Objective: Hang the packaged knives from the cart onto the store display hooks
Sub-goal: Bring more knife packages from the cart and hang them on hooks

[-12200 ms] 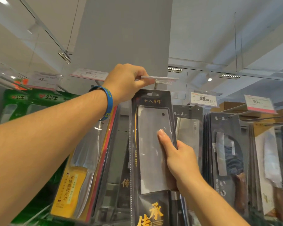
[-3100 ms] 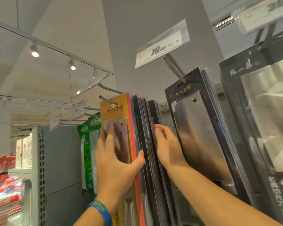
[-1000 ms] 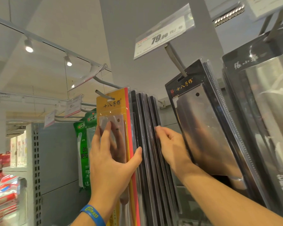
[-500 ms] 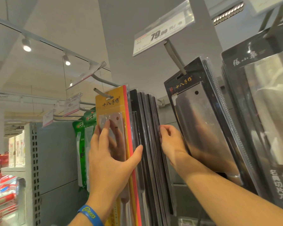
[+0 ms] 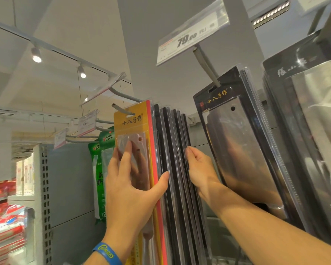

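Left hand (image 5: 128, 190) lies flat and open against the front of a yellow pack (image 5: 132, 122). Its fingers are straight over the clear window and the thumb reaches across the pack's red side edge. A blue wristband (image 5: 105, 253) circles the wrist below it.

The yellow pack shows a row of dark characters near its top. Under the fingertips a pale blade with a round hole sits behind the plastic. The pack hangs from a grey hook (image 5: 122, 110) just above the fingertips.

Pressed to the thumb side of it is a tight row of black packs (image 5: 172, 150), seen edge on, on the same hook. The right hand (image 5: 200, 169) is at the far side of that row, fingers bent, their tips on the edge of the last pack. Whether they grip it I cannot tell.

Beyond the right hand's knuckles a cleaver pack (image 5: 235, 142) hangs tilted on the next hook. It is black with gold characters, and a broad steel blade shows through the plastic. A price tag (image 5: 191, 33) reading 79.00 stands above it.

Off the little-finger side of the left hand hang green packs (image 5: 103, 150). Farther that way are smaller price tags (image 5: 86, 123).
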The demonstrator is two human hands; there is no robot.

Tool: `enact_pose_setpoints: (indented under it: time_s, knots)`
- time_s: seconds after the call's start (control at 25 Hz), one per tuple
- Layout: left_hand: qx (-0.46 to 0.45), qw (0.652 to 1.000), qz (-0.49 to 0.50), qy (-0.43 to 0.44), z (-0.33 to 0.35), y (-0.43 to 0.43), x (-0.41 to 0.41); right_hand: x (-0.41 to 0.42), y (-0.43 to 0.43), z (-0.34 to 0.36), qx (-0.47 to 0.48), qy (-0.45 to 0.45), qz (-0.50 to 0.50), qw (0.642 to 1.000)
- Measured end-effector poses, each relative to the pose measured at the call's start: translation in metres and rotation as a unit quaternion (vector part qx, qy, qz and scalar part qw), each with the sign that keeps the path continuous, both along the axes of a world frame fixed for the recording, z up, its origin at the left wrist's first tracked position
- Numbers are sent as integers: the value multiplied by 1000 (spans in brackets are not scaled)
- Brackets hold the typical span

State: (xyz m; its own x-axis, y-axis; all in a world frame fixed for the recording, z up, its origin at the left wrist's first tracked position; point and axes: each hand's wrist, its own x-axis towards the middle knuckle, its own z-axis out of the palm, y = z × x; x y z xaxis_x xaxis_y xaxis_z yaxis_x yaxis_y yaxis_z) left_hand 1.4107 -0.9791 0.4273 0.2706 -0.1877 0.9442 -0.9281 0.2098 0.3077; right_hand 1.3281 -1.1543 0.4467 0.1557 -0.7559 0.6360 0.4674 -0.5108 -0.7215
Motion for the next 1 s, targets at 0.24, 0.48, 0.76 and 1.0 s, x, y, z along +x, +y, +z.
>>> enact_pose_setpoints:
  time_s: [0.24, 0.48, 0.76, 1.0]
  knots:
    - [14, 1000, 9, -5, 1, -1, -1, -4, 8, -2, -1, 21, 14, 1000]
    - [36, 999, -11, 32, -7, 5, 1, -4, 48, -33, -40, 74, -123, 989]
    - [65, 995, -16, 67, -40, 19, -2, -36, 111, -79, -22, 145, -55, 988]
    - [61, 996, 3, 63, -44, 37, -27, -96, 154, -98, -75, 122, -39, 989]
